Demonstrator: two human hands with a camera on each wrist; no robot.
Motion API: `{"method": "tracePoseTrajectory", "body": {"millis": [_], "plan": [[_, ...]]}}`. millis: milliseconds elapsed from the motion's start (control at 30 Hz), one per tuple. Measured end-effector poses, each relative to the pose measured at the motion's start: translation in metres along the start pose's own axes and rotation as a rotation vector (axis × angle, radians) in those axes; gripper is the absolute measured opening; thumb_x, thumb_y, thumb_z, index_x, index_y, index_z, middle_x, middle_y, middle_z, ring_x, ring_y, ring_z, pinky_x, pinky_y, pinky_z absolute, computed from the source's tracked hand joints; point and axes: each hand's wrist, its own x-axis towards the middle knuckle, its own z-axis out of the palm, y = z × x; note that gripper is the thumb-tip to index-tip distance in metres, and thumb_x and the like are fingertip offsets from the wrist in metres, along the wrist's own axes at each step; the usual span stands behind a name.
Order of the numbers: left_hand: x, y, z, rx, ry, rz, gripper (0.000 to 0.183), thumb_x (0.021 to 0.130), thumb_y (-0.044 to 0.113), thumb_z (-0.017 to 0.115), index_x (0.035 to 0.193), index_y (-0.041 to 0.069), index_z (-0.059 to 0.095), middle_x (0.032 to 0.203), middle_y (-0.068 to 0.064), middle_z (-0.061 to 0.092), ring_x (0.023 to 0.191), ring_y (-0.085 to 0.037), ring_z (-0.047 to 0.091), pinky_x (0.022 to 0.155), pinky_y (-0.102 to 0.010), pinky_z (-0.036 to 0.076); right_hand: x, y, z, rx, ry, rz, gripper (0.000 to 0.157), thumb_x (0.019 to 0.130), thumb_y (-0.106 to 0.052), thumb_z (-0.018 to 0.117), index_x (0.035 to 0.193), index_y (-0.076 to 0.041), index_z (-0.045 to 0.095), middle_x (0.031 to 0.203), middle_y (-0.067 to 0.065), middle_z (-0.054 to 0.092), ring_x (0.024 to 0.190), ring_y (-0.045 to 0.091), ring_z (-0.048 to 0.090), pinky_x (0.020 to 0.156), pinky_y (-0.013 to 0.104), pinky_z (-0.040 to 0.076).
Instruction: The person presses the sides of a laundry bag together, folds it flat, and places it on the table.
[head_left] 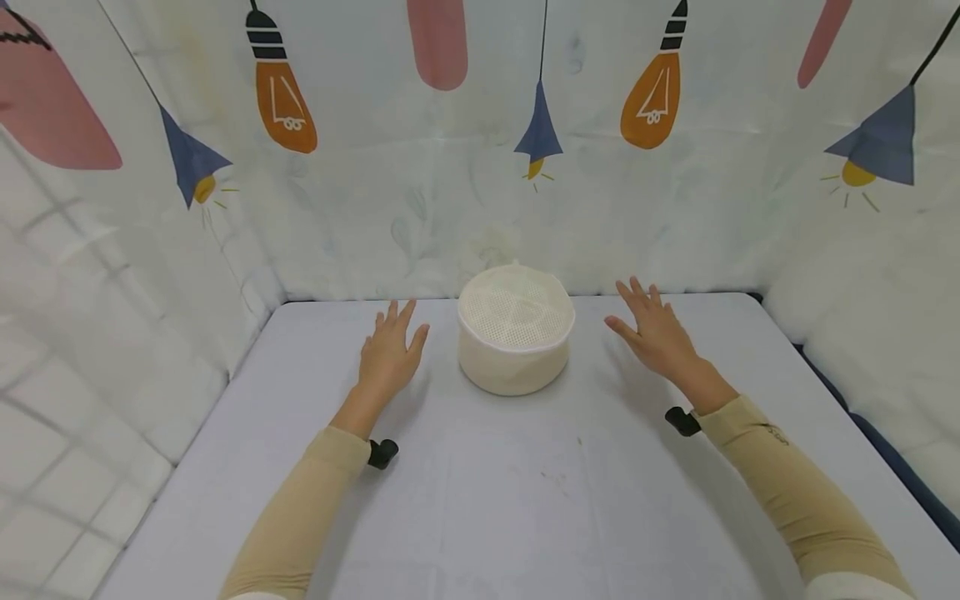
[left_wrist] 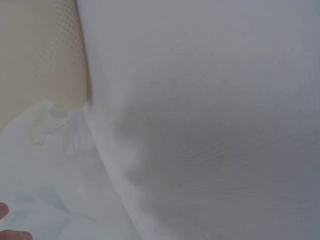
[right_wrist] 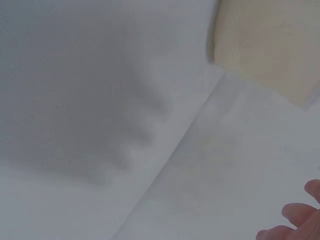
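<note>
A cream, drum-shaped mesh laundry bag [head_left: 516,333] stands near the back edge of the table, its round netted top edged in white piping. To its left, my left hand [head_left: 388,354] is held over the table with fingers spread, apart from the bag. My right hand [head_left: 660,337] hovers on the other side, fingers also spread and holding nothing. The bag's side [left_wrist: 45,55] fills the upper left of the left wrist view, with two fingertips [left_wrist: 15,235] at the lower left. In the right wrist view, the bag [right_wrist: 270,45] is at upper right and several fingers [right_wrist: 297,215] at lower right.
A white cloth covers the table [head_left: 495,500], with a few small brownish marks on it. Behind it hangs a pale curtain [head_left: 360,208] printed with lamps and bulbs, continuing along both sides. Dark wrist cameras [head_left: 382,453] sit under both cuffs.
</note>
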Motion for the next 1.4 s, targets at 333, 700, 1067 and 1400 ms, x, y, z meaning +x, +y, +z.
{"method": "tracePoseTrajectory", "body": {"millis": [333, 700, 1067, 1400], "plan": [[-0.005, 0.011, -0.002, -0.124, -0.003, 0.040, 0.061, 0.110, 0.040, 0.044, 0.163, 0.014, 0.029, 0.168, -0.016, 0.018, 0.153, -0.044, 0.017, 0.117, -0.068, 0.020, -0.004, -0.014, -0.001, 0.057, -0.012, 0.006, 0.088, 0.104, -0.067, 0.036, 0.165, -0.008, 0.014, 0.170, 0.018, 0.005, 0.153, 0.047, 0.002, 0.115, 0.072, 0.014], [-0.004, 0.020, -0.005, -0.328, 0.051, 0.085, 0.056, 0.109, 0.032, 0.051, 0.159, 0.014, 0.037, 0.160, -0.017, 0.039, 0.145, -0.040, 0.038, 0.114, -0.059, 0.035, -0.008, -0.024, 0.002, 0.112, 0.037, -0.028, 0.079, 0.107, -0.058, 0.041, 0.165, -0.010, 0.019, 0.170, 0.015, 0.014, 0.153, 0.043, 0.015, 0.113, 0.069, 0.027], [-0.003, 0.030, -0.007, -0.519, 0.059, 0.069, 0.049, 0.107, 0.023, 0.056, 0.153, 0.011, 0.046, 0.149, -0.016, 0.054, 0.132, -0.038, 0.055, 0.105, -0.056, 0.047, -0.005, -0.032, 0.005, 0.241, 0.096, -0.073, 0.072, 0.105, -0.036, 0.062, 0.161, -0.006, 0.030, 0.164, 0.019, 0.031, 0.145, 0.043, 0.036, 0.114, 0.059, 0.035], [-0.001, 0.037, -0.010, -0.752, -0.023, -0.081, 0.048, 0.105, 0.021, 0.059, 0.151, 0.011, 0.049, 0.139, -0.013, 0.063, 0.120, -0.030, 0.063, 0.097, -0.051, 0.052, 0.001, -0.041, 0.008, 0.463, 0.046, 0.004, 0.063, 0.104, -0.026, 0.065, 0.157, -0.006, 0.039, 0.161, 0.019, 0.037, 0.133, 0.041, 0.053, 0.101, 0.057, 0.049]]}}
